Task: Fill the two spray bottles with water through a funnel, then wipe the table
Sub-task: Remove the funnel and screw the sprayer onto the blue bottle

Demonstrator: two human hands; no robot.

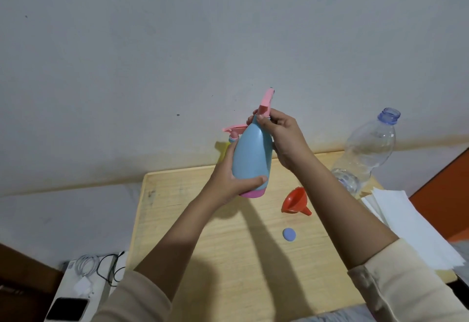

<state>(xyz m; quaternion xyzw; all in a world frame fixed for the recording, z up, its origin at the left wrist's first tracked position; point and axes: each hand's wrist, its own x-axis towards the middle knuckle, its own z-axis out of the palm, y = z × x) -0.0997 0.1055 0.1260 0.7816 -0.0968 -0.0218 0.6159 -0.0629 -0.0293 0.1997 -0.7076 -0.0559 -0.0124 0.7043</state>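
The blue spray bottle [251,155] hangs tilted above the table [182,220]. My left grip [229,178] curls round its lower body; my right grip [281,136] pinches the pink spray head [266,101] on top. The red funnel [294,201] lies on the table below.

It looked like a home room: small wooden counter [177,220] against a stained wall [127,68], phone [67,309] and charger cables [101,267] below-left of the grip of the left hand [228,178].

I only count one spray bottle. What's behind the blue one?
Behind the blue spray bottle, a second sprayer's pink trigger and some yellow body show; the left hand and bottle cover the rest.
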